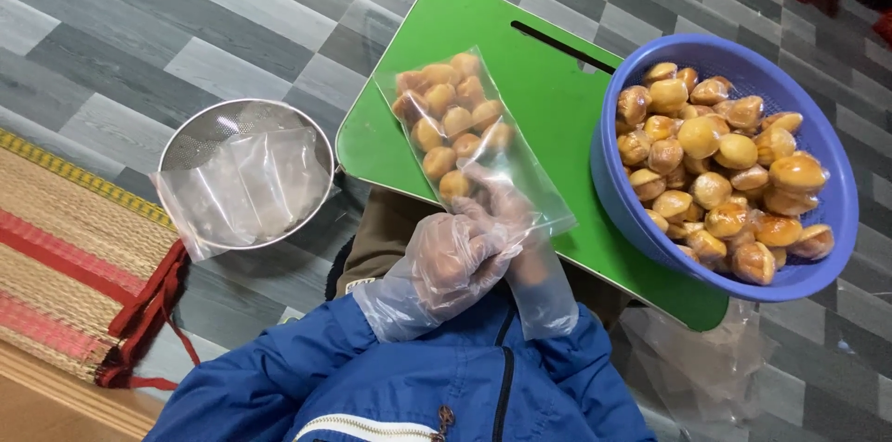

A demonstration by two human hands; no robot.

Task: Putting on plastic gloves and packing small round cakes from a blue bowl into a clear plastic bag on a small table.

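Clear plastic bag (465, 140), part-filled with small golden-brown round buns, lies slanted across a green board (548, 107) that serves as the counter, its filled end pointing away from the person and its open mouth drawn back toward the blue jacket (418, 386). Both hands wear thin disposable gloves. The left hand (446, 261) is curled closed around the bag's empty neck just below the buns, knuckles up, wrist bent in close to the chest. The right hand (530, 261) sits just beside it and appears to be pushed inside the bag's mouth, wrapped in the film; whether its grip is closed on anything cannot be told through the plastic.

To the right, touching the board's edge, a blue colander (818, 275) is heaped with more of the same buns (715, 163). To the left, well apart on the grey patterned floor (139, 42), a metal sieve (186, 149) holds a stack of empty clear bags (246, 186); a woven mat (56, 256) with red trim lies beyond it.

Judging by the pose, the work goes best if the neck is held firmly and kept low, so the buns settle to the bottom without being squeezed, and the thin film is not stretched until it splits.
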